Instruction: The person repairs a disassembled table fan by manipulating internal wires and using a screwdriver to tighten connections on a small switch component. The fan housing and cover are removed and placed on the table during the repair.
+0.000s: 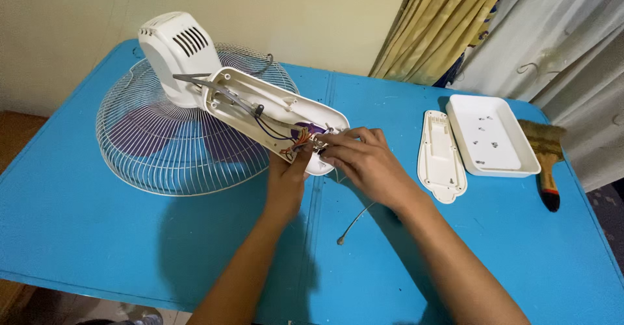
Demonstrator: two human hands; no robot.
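- Your left hand (286,175) braces the opened fan base housing (273,114) from below.
- Your right hand (364,162) pinches the wiring bundle (300,142) at the housing's end; the wiring step is in hand.
- Next move likely needs a steady, light pull.

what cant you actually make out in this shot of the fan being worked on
Head view, the only one:
- What the left hand and right hand pinch: fingers cover that end of the open white plastic fan housing.
- Where the coloured wires join: too small, partly behind fingers.
- Small dark bits in the white rectangular tray: too small to identify.
- Purple blades: blurred behind the white wire fan guard.
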